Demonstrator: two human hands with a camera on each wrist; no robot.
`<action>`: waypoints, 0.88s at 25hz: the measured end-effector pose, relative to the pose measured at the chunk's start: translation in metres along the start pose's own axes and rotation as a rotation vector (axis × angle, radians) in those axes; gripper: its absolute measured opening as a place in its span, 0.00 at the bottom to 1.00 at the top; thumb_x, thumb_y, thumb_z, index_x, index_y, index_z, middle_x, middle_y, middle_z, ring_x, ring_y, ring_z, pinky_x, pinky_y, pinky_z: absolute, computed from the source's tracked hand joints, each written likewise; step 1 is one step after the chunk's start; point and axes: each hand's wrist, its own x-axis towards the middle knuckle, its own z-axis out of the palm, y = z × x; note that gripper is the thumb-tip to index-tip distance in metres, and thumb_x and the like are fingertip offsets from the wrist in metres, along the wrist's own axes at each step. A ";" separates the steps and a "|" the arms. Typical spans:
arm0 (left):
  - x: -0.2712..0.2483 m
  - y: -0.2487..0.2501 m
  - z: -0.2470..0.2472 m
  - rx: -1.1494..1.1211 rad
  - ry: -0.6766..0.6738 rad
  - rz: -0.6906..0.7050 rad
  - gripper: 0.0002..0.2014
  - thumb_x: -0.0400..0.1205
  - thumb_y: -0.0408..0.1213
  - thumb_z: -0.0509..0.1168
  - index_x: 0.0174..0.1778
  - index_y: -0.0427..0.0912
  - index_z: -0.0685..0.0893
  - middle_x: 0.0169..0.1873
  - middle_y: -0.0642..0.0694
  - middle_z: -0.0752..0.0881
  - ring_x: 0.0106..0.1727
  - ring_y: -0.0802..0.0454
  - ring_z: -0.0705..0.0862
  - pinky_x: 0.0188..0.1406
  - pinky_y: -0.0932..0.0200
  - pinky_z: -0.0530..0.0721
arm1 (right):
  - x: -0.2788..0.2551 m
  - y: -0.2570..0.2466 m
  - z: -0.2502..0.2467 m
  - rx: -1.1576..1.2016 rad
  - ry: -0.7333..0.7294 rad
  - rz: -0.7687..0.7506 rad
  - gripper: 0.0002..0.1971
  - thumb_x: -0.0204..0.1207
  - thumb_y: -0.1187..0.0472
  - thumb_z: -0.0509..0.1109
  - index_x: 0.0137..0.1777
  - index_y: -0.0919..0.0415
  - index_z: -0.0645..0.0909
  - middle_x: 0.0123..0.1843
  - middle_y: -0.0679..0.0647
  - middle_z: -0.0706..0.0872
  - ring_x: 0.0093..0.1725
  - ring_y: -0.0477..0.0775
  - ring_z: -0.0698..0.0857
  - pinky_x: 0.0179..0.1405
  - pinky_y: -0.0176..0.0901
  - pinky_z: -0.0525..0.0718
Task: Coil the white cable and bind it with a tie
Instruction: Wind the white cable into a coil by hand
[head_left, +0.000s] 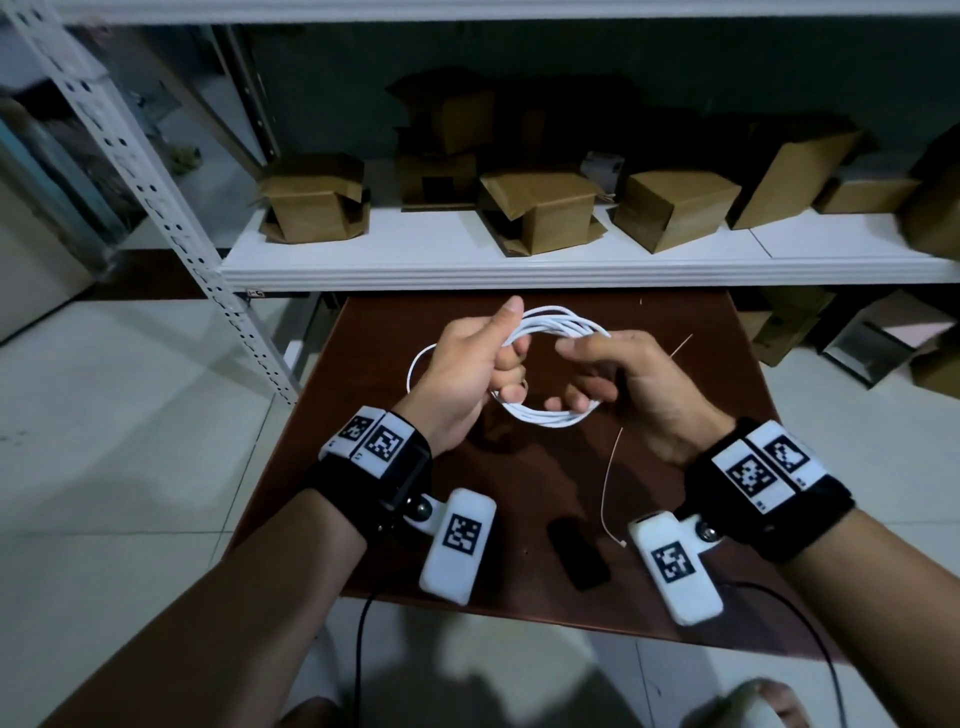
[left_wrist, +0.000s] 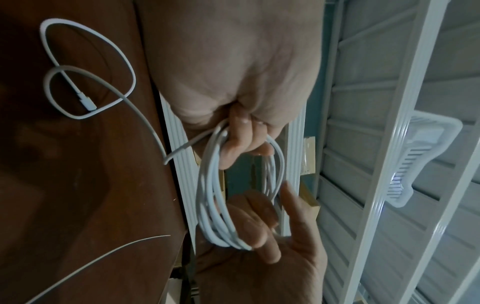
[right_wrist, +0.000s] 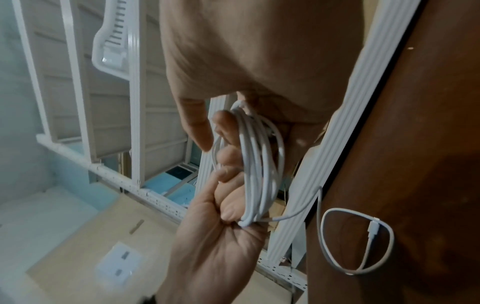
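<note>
The white cable (head_left: 550, 318) is wound into a coil of several loops, held in the air above the brown table (head_left: 519, 493). My left hand (head_left: 467, 374) grips the coil's left side in its curled fingers, thumb up. On the coil's right side, my right hand (head_left: 623, 379) has fingers hooked round the lower strands and the index finger stretched out. The left wrist view shows the coil (left_wrist: 215, 195) between both hands. A loose tail with its connector (left_wrist: 87, 103) lies looped on the table. A thin pale tie (head_left: 608, 483) lies on the table below my right hand.
A second thin tie (head_left: 680, 345) lies right of the coil. A small black object (head_left: 576, 553) sits near the table's front edge. Behind the table a white shelf (head_left: 519, 270) carries several cardboard boxes (head_left: 540, 213). A perforated white post (head_left: 171, 208) stands at left.
</note>
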 end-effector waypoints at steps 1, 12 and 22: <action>0.001 -0.003 0.000 0.019 0.013 -0.004 0.22 0.93 0.48 0.61 0.37 0.39 0.75 0.22 0.53 0.59 0.20 0.58 0.58 0.19 0.64 0.65 | 0.001 0.002 0.000 -0.047 -0.006 -0.006 0.09 0.79 0.67 0.72 0.38 0.68 0.87 0.19 0.55 0.65 0.24 0.59 0.74 0.49 0.57 0.88; 0.007 -0.008 -0.003 0.092 0.055 0.017 0.22 0.92 0.48 0.62 0.36 0.38 0.74 0.25 0.49 0.59 0.20 0.58 0.57 0.14 0.66 0.61 | 0.004 0.007 0.002 -0.202 0.033 0.000 0.14 0.84 0.62 0.72 0.35 0.63 0.82 0.30 0.66 0.84 0.33 0.63 0.85 0.40 0.51 0.82; 0.007 -0.031 0.006 0.620 -0.057 0.092 0.26 0.83 0.59 0.65 0.21 0.49 0.81 0.12 0.53 0.70 0.12 0.52 0.67 0.19 0.61 0.65 | 0.002 0.008 -0.005 -0.514 -0.021 0.116 0.10 0.63 0.64 0.69 0.40 0.71 0.86 0.28 0.64 0.79 0.29 0.60 0.78 0.39 0.59 0.83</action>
